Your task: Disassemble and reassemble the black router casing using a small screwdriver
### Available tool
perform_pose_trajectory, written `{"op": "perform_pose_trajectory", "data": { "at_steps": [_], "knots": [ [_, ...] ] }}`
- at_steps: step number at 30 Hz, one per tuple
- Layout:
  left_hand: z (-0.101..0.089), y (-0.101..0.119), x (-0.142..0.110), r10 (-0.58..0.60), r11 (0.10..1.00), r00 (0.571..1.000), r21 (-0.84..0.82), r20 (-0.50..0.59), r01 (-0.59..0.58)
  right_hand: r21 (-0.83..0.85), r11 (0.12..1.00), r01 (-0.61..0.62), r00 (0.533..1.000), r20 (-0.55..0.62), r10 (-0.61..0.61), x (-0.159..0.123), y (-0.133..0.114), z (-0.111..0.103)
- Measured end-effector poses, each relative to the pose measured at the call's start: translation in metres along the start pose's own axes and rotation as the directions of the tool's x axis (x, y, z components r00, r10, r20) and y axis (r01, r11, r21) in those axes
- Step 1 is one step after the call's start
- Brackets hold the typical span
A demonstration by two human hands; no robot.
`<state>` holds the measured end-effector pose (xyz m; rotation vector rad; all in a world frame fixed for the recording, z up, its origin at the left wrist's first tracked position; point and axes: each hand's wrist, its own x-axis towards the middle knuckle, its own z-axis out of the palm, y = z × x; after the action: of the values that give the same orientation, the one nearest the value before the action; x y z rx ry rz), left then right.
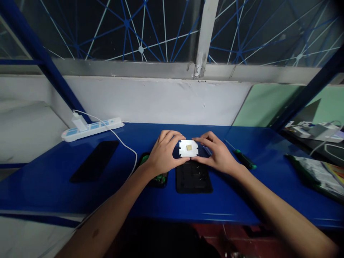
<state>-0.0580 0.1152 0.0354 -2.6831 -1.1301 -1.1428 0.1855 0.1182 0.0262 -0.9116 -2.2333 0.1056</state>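
Between my two hands is a small white metal plate [183, 152] with notched edges and a yellowish square [189, 147] at its middle. My left hand [166, 150] grips its left side, thumb along the lower edge and fingers at the top. On the right side my right hand [215, 151] pinches it the same way. Below the plate a black plastic cover [193, 179] lies on the blue table. Partly hidden behind my left hand and wrist sits a black case [160, 183] with green parts inside.
A screwdriver [244, 159] with a green and black handle lies right of my right hand. At the left are a dark phone-like slab [94, 161], a white power strip [104, 124] and a white cable [126, 144]. A plastic packet [319, 175] rests at the far right.
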Motion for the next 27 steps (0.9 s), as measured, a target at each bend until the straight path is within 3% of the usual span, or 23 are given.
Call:
{"op": "perform_pose_trajectory", "data": {
  "at_steps": [9,14,19,27],
  "knots": [
    [0.001,0.006,0.001,-0.023,0.999,0.998,0.047,0.061,0.02,0.05,0.997,-0.06,0.995,0.085,0.056,0.003,-0.002,-0.003],
    [0.001,0.014,0.003,-0.101,0.992,0.989,-0.061,0.104,0.107,0.185,0.979,-0.088,0.995,-0.019,0.093,0.003,0.006,-0.005],
    [0.002,0.037,-0.007,-0.207,0.969,0.946,-0.083,0.248,0.234,0.13,0.969,-0.21,0.965,-0.133,0.227,0.005,0.019,0.002],
    [0.006,0.046,-0.026,-0.292,0.952,0.884,0.023,0.365,0.305,0.037,0.949,-0.312,0.946,-0.08,0.314,0.006,0.026,0.01]
  ]
}}
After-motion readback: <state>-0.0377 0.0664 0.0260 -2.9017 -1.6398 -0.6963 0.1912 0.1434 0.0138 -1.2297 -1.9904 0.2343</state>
